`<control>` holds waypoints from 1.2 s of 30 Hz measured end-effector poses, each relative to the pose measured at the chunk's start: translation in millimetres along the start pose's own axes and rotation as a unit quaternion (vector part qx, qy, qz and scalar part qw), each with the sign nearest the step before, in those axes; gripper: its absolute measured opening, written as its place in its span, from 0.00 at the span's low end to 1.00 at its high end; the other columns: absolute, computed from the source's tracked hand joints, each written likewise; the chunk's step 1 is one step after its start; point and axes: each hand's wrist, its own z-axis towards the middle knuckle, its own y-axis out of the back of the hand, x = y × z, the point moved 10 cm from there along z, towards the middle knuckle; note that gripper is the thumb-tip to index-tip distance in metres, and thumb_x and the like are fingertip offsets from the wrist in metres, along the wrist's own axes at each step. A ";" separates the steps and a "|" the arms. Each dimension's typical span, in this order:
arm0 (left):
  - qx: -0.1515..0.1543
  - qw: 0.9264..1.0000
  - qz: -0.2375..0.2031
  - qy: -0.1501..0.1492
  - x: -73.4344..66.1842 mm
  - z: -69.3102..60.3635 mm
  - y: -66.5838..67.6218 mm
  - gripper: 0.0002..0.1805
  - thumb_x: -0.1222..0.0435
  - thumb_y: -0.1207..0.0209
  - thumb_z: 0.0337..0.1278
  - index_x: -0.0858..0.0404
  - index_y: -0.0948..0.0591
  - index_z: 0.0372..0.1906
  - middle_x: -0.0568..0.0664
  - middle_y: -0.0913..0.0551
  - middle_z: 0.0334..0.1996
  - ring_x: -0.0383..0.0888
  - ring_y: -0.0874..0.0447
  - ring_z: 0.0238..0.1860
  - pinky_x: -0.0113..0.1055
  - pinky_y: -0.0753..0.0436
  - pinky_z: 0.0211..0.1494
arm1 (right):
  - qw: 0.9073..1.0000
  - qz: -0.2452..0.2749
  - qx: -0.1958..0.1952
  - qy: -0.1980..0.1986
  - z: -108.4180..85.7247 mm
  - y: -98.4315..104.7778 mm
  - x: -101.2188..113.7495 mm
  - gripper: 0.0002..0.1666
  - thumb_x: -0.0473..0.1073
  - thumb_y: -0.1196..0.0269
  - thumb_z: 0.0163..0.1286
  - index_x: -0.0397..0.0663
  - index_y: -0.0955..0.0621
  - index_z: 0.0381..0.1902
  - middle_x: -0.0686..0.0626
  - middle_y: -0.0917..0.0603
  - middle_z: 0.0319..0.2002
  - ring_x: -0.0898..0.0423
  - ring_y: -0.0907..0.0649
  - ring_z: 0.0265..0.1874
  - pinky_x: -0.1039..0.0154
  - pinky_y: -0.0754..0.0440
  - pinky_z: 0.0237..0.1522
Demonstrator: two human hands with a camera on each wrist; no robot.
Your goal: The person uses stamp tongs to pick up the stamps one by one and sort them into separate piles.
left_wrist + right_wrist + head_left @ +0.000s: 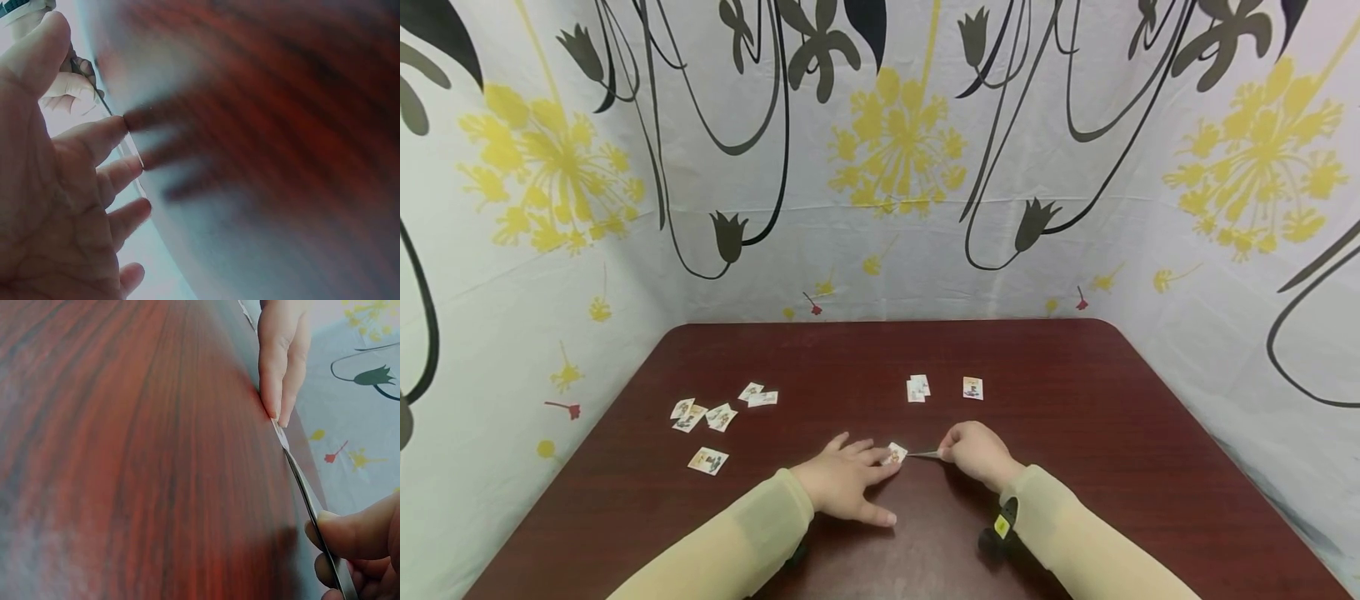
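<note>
In the head view my left hand point(844, 479) lies spread over the table, with fingertips on the left part of a small white picture card point(896, 453). My right hand point(979, 454) pinches a pair of slim metal tweezers point(925, 455) between thumb and fingers. Their tip meets the card's right edge; whether it grips the card I cannot tell. From the right wrist, the tweezers point(304, 487) reach the thin edge of the card point(280, 432) beside the other hand's fingertips. The left wrist view shows straight fingers point(94, 140) touching down along the card.
Several small picture cards point(721, 417) lie scattered on the left of the dark red table point(820, 350), some overlapping. A single card point(708, 461) is nearer me. Further right are an overlapping group of cards point(917, 388) and one separate card point(973, 388). Patterned cloth point(895, 275) surrounds the table.
</note>
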 end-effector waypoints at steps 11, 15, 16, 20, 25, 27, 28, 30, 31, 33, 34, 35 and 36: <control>-0.001 1.000 -0.002 0.005 -0.9 -0.7 0.4 0.46 0.28 0.51 0.52 0.46 0.37 0.73 0.43 0.37 0.69 0.43 0.42 0.69 0.53 0.45 0.70 | 1.000 -0.005 0.001 0.003 -1.4 0.6 -0.9 0.07 0.38 0.34 0.60 0.50 0.17 0.22 0.56 0.20 0.25 0.57 0.25 0.25 0.61 0.28 0.29; 0.003 1.000 -0.019 0.009 0.4 -0.8 -0.2 0.45 0.29 0.49 0.52 0.46 0.37 0.73 0.42 0.38 0.71 0.45 0.44 0.71 0.56 0.48 0.71 | 1.000 -0.011 -0.003 0.007 -0.9 2.1 0.5 0.07 0.39 0.33 0.59 0.51 0.17 0.21 0.56 0.19 0.25 0.58 0.25 0.25 0.61 0.28 0.30; 0.004 1.000 -0.022 0.009 0.6 -0.7 -0.4 0.45 0.29 0.49 0.51 0.46 0.36 0.73 0.42 0.38 0.71 0.45 0.44 0.72 0.57 0.49 0.71 | 1.000 -0.012 -0.004 0.008 -0.7 2.1 0.6 0.07 0.39 0.33 0.58 0.51 0.17 0.21 0.56 0.19 0.25 0.58 0.25 0.25 0.61 0.27 0.30; 0.004 1.000 -0.030 0.007 1.0 0.0 -0.5 0.45 0.30 0.48 0.51 0.47 0.36 0.72 0.41 0.39 0.72 0.47 0.45 0.73 0.57 0.50 0.71 | 1.000 -0.012 -0.004 0.007 0.1 1.8 0.5 0.07 0.40 0.33 0.59 0.51 0.17 0.21 0.56 0.19 0.26 0.58 0.25 0.26 0.61 0.27 0.30; 0.012 0.999 -0.034 0.004 2.3 1.5 -2.4 0.45 0.30 0.48 0.52 0.47 0.36 0.72 0.41 0.40 0.73 0.47 0.47 0.73 0.55 0.51 0.72 | 1.000 -0.008 -0.004 0.005 0.8 0.7 -0.8 0.07 0.40 0.33 0.60 0.51 0.17 0.22 0.56 0.19 0.26 0.57 0.25 0.26 0.61 0.27 0.31; 0.015 0.999 -0.034 0.003 3.0 2.2 -3.5 0.45 0.30 0.49 0.53 0.47 0.36 0.72 0.41 0.41 0.73 0.47 0.48 0.74 0.54 0.52 0.73 | 1.000 -0.006 -0.005 0.004 0.8 0.3 -1.7 0.07 0.39 0.33 0.60 0.51 0.17 0.22 0.56 0.19 0.26 0.57 0.24 0.26 0.61 0.27 0.31; 0.016 0.999 -0.034 0.002 3.2 2.5 -3.8 0.44 0.30 0.49 0.53 0.47 0.36 0.72 0.41 0.41 0.73 0.47 0.48 0.74 0.54 0.52 0.73 | 1.000 -0.006 -0.005 0.003 0.7 0.3 -1.9 0.07 0.39 0.33 0.60 0.51 0.17 0.22 0.56 0.19 0.26 0.57 0.24 0.26 0.61 0.27 0.31; 0.015 0.999 -0.031 -0.002 3.4 2.8 -3.7 0.44 0.30 0.49 0.53 0.48 0.35 0.72 0.42 0.41 0.73 0.46 0.48 0.74 0.53 0.52 0.73 | 1.000 -0.005 -0.006 0.001 0.2 0.4 -2.5 0.07 0.39 0.34 0.60 0.51 0.17 0.22 0.56 0.19 0.26 0.57 0.24 0.27 0.61 0.27 0.31; 0.014 0.999 -0.029 -0.004 3.3 3.0 -3.8 0.44 0.30 0.49 0.54 0.48 0.36 0.72 0.42 0.41 0.73 0.46 0.47 0.74 0.53 0.52 0.73 | 1.000 -0.004 -0.006 0.001 0.1 0.3 -2.9 0.07 0.39 0.34 0.60 0.51 0.17 0.22 0.56 0.19 0.26 0.57 0.24 0.27 0.61 0.27 0.31; 0.012 1.000 -0.023 -0.007 2.8 3.2 -3.7 0.44 0.31 0.50 0.54 0.49 0.36 0.72 0.43 0.40 0.72 0.46 0.46 0.73 0.53 0.51 0.73 | 1.000 -0.003 -0.007 -0.001 -0.1 0.2 -4.0 0.07 0.39 0.34 0.60 0.51 0.17 0.22 0.56 0.19 0.26 0.57 0.24 0.27 0.61 0.27 0.31; 0.010 1.000 -0.020 -0.008 2.5 3.1 -3.2 0.44 0.31 0.50 0.54 0.49 0.36 0.72 0.43 0.39 0.72 0.46 0.46 0.73 0.52 0.51 0.73 | 1.000 -0.003 -0.008 -0.002 -0.2 0.3 -4.2 0.07 0.39 0.34 0.60 0.51 0.17 0.22 0.56 0.19 0.26 0.57 0.25 0.27 0.61 0.27 0.31; 0.009 1.000 -0.018 -0.008 2.3 3.1 -3.1 0.44 0.31 0.50 0.54 0.49 0.36 0.73 0.43 0.39 0.71 0.46 0.45 0.73 0.52 0.51 0.73 | 1.000 -0.003 -0.008 -0.004 -0.3 0.4 -4.6 0.07 0.38 0.34 0.60 0.51 0.17 0.22 0.56 0.19 0.26 0.57 0.25 0.27 0.61 0.27 0.30; 0.008 1.000 -0.015 -0.008 2.2 3.2 -3.1 0.44 0.31 0.50 0.54 0.49 0.36 0.73 0.42 0.38 0.71 0.46 0.45 0.72 0.52 0.50 0.73 | 1.000 -0.002 -0.009 -0.005 -0.5 0.4 -5.0 0.07 0.38 0.34 0.60 0.51 0.17 0.22 0.55 0.20 0.26 0.57 0.25 0.26 0.61 0.27 0.30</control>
